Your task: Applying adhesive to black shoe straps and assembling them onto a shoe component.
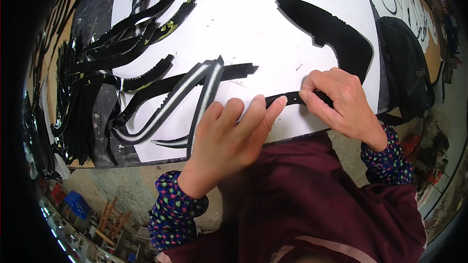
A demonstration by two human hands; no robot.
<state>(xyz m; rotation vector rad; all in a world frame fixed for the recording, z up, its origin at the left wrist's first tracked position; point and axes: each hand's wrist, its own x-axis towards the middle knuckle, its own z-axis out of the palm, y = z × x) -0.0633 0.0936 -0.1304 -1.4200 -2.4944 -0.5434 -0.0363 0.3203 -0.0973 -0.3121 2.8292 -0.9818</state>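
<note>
Near the front edge of the table, a black strip [292,98] with small light marks runs between my two hands. My right hand [341,101] pinches it between thumb and fingers. My left hand [233,139] has its fingers bent, with thumb and forefinger on the strip's other end. Just beyond my right hand lies a wide, curved black piece [336,31] with a notched edge. Its lower end passes behind that hand, so I cannot tell whether it joins the strip. Grey strips with a white stripe [207,80] lie bent beside my left hand.
A white sheet [243,24] covers the tabletop. At the left are several notched black strips [146,75] and a dense black bundle [80,122]. On the right stands a black bag [409,68]. A blue crate [77,203] and wooden stools [111,221] are on the floor.
</note>
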